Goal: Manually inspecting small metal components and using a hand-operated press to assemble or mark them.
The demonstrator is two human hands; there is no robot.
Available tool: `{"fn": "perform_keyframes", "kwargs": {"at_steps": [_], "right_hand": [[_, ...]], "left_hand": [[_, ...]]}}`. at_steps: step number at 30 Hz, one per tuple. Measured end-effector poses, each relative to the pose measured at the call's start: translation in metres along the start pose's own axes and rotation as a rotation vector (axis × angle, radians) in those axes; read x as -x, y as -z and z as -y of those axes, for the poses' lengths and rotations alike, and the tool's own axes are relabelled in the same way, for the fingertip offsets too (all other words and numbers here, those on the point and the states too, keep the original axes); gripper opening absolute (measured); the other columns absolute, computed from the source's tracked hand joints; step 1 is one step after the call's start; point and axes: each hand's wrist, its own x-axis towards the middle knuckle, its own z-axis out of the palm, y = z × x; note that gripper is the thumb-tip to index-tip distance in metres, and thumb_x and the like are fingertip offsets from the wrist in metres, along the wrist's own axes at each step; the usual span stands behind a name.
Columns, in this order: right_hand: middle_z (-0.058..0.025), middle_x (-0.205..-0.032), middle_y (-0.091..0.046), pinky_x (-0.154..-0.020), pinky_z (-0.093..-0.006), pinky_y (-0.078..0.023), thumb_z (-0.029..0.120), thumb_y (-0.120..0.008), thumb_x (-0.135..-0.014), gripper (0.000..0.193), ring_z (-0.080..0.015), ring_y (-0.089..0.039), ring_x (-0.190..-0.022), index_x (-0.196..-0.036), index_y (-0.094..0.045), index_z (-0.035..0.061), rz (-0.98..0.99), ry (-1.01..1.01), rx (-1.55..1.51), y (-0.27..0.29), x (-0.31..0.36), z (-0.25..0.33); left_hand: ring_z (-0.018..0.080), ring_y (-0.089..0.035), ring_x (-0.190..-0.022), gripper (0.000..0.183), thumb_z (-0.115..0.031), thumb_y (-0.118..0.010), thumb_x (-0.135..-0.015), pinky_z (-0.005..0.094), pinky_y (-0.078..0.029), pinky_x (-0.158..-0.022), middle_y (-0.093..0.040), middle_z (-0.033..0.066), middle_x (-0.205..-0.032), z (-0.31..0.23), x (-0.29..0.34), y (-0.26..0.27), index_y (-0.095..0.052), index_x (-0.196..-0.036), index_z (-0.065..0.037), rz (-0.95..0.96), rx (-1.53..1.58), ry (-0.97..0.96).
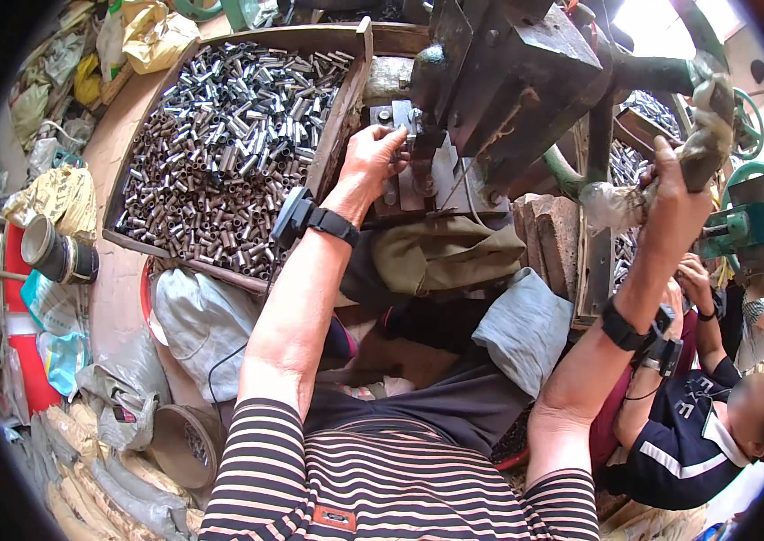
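My left hand (371,164) reaches to the die of a dark hand press (513,81), thumb and forefinger pinched on a short metal tube (414,121) there. Most of that tube is hidden by the fingers and the press head. Under the fingers sits the steel die block (441,180), bolted to the press bed. At the right, my right hand (673,194) is closed round the press lever (708,135), which is wrapped in pale plastic and cloth. A wooden tray (332,135) heaped with short metal tubes, some shiny and some brownish, stands left of the press.
A co-worker (684,433) sits close on my right, hands near a green press (743,230). Bricks (549,239) stand beside the press base. A grey cloth (526,329) lies over my knee. Sacks (125,388) and a fallen bucket (185,444) are at the left.
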Motion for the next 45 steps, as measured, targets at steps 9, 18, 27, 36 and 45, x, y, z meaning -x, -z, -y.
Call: {"fn": "perform_keyframes", "kwargs": {"at_steps": [9, 18, 27, 36, 45], "right_hand": [[-0.0016, -0.07, -0.059, -0.057, -0.0222, -0.045, 0.004, -0.067, -0.08, 0.014, -0.0079, -0.056, -0.062, -0.091, -0.059, -0.0005, -0.127, 0.024, -0.253, -0.018, 0.039, -0.048], [-0.001, -0.069, -0.057, -0.054, -0.0208, -0.041, 0.003, -0.067, -0.082, 0.011, -0.0078, -0.053, -0.059, -0.092, -0.061, 0.0008, 0.145, -0.072, -0.183, 0.009, 0.005, -0.008], [-0.001, -0.067, -0.057, -0.052, -0.0222, -0.039, 0.011, -0.071, -0.079, 0.013, -0.0077, -0.051, -0.056, -0.081, -0.061, 0.0025, 0.114, -0.11, -0.125, 0.006, -0.005, 0.008], [-0.004, -0.072, -0.06, -0.054, -0.0226, -0.042, 0.008, -0.067, -0.081, 0.013, -0.0091, -0.054, -0.058, -0.089, -0.061, -0.0003, -0.202, 0.048, -0.187, -0.017, 0.036, -0.06], [-0.0005, -0.07, -0.057, -0.056, -0.0224, -0.041, 0.005, -0.067, -0.08, 0.013, -0.0081, -0.052, -0.059, -0.09, -0.061, 0.0007, 0.092, -0.072, -0.245, 0.001, 0.019, -0.014]], "left_hand": [[0.0119, -0.055, -0.082, 0.008, -0.013, -0.057, -0.088, 0.0293, -0.054, -0.064, -0.056, 0.0016, -0.085, -0.008, -0.008, -0.003, -0.059, -0.09, -0.005, 0.05, -0.275, -0.068], [0.0174, -0.059, -0.083, 0.013, -0.006, -0.051, -0.091, 0.0344, -0.058, -0.073, -0.054, 0.0059, -0.095, -0.015, -0.002, 0.017, -0.053, -0.103, -0.001, 0.017, 0.094, -0.023], [0.0093, -0.058, -0.063, 0.02, -0.023, -0.067, -0.086, 0.0236, -0.043, -0.05, -0.061, -0.0001, -0.074, 0.013, -0.012, -0.005, -0.056, -0.088, -0.007, -0.229, -0.201, -0.254], [0.0127, -0.059, -0.065, 0.024, -0.023, -0.058, -0.092, 0.0257, -0.047, -0.053, -0.06, 0.0034, -0.079, 0.009, -0.007, -0.017, -0.056, -0.103, -0.002, -0.042, -0.061, -0.127], [0.0137, -0.059, -0.061, 0.02, -0.02, -0.058, -0.09, 0.0247, -0.047, -0.047, -0.055, 0.004, -0.077, -0.014, -0.007, 0.005, -0.055, -0.098, -0.002, -0.036, -0.19, -0.072]]}}
